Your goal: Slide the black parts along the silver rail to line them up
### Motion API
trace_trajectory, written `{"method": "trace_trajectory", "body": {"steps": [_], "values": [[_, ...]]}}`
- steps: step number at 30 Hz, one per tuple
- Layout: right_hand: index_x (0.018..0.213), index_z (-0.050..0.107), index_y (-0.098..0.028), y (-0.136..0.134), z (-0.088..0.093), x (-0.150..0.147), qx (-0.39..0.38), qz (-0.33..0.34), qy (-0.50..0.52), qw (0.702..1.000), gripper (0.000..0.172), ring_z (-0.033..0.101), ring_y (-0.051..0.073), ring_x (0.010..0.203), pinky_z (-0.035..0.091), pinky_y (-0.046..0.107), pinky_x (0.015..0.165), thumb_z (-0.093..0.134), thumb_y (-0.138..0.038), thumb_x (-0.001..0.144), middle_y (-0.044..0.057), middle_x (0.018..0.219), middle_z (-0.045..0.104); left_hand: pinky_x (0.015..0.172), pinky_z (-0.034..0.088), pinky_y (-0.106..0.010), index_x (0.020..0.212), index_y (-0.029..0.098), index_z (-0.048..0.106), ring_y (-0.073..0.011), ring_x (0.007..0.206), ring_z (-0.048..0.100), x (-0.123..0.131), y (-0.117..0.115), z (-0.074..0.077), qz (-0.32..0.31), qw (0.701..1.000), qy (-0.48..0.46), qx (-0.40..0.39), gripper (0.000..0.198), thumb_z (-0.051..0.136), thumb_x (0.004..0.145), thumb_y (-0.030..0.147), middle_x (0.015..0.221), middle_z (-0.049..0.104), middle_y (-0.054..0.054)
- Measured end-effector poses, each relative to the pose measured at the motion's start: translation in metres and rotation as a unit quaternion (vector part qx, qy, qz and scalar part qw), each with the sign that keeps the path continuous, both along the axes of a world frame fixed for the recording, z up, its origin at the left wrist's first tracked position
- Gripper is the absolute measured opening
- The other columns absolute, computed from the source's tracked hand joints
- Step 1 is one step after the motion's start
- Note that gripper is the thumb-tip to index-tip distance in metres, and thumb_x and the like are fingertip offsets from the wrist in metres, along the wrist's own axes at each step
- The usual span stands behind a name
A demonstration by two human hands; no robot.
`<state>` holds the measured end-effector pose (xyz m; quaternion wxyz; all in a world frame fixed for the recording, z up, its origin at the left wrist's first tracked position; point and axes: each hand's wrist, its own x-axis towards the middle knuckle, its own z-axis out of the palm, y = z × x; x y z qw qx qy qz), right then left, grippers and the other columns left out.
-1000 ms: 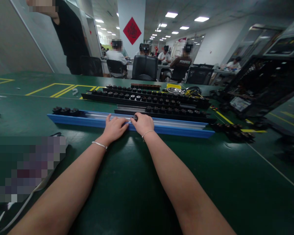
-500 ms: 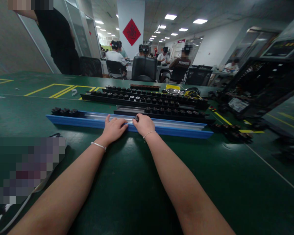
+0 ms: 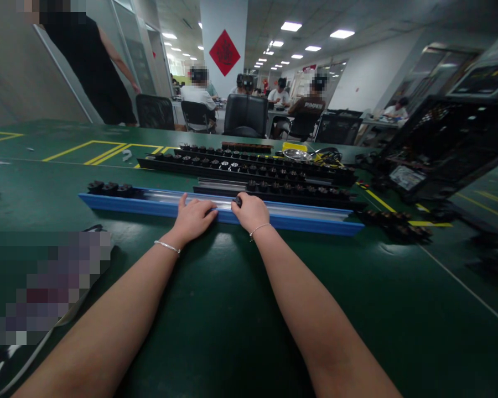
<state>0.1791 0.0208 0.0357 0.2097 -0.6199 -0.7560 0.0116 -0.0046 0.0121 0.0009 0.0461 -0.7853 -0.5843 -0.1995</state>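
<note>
A long blue channel rail [image 3: 307, 226] with a shiny silvery inner strip lies across the table in front of me. My left hand [image 3: 195, 216] rests over its near wall left of the middle, fingers stretched and thumb apart, holding nothing visible. Just to the right, my right hand [image 3: 253, 213] pinches a small black part [image 3: 237, 202] at the rail's channel; its exact shape is mostly hidden by my fingers. Several knobby black parts [image 3: 110, 189] sit in a row at the rail's left end.
Behind the blue rail lie black rails [image 3: 170, 165] carrying rows of similar parts. Loose black pieces [image 3: 402, 224] lie right of the rail. A dark machine frame [image 3: 423, 149] stands at right, a blurred-out package [image 3: 53, 287] at left. People sit beyond; one stands at left.
My right hand has shifted slightly right along the rail with the black part. My left hand stays in place. The standing person at left has changed posture, an arm now showing lower.
</note>
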Motion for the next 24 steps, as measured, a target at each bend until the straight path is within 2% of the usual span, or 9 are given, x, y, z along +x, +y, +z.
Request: {"method": "trace_trajectory", "body": {"steps": [5, 12, 20, 24], "values": [[0.106, 0.064, -0.023, -0.001, 0.0, 0.01, -0.005, -0.008, -0.004, 1.0, 0.033, 0.061, 0.021, 0.095, 0.042, 0.03, 0.082, 0.045, -0.042, 0.087, 0.008, 0.099, 0.069, 0.112, 0.006, -0.056, 0.099, 0.029, 0.062, -0.0235, 0.103, 0.057, 0.0, 0.0, 0.001, 0.002, 1.0, -0.008, -0.002, 0.03, 0.037, 0.09, 0.043, 0.104, 0.07, -0.001], [0.109, 0.063, -0.023, -0.001, 0.001, 0.01, -0.015, 0.0, -0.004, 1.0, 0.033, 0.06, 0.021, 0.098, 0.042, 0.03, 0.085, 0.045, -0.041, 0.088, 0.008, 0.102, 0.069, 0.112, 0.007, -0.056, 0.1, 0.029, 0.062, -0.0238, 0.104, 0.057, -0.001, -0.001, 0.001, 0.004, 1.0, 0.001, -0.004, 0.031, 0.036, 0.091, 0.044, 0.105, 0.07, -0.001], [0.111, 0.063, -0.022, 0.0, 0.003, 0.013, -0.033, -0.008, 0.01, 0.999, 0.033, 0.06, 0.021, 0.097, 0.043, 0.029, 0.081, 0.046, -0.038, 0.088, 0.009, 0.104, 0.068, 0.112, 0.008, -0.057, 0.099, 0.03, 0.061, -0.0234, 0.104, 0.057, -0.001, -0.001, 0.002, 0.002, 1.0, 0.004, -0.006, 0.03, 0.036, 0.091, 0.044, 0.106, 0.069, -0.001], [0.109, 0.064, -0.026, -0.004, 0.003, 0.016, -0.015, -0.019, 0.001, 1.0, 0.034, 0.059, 0.023, 0.1, 0.04, 0.034, 0.087, 0.046, -0.043, 0.086, 0.007, 0.105, 0.069, 0.112, 0.007, -0.056, 0.099, 0.029, 0.061, -0.0234, 0.103, 0.057, -0.001, -0.001, 0.002, 0.0, 1.0, 0.006, -0.004, 0.031, 0.035, 0.091, 0.044, 0.105, 0.07, -0.001]]}}
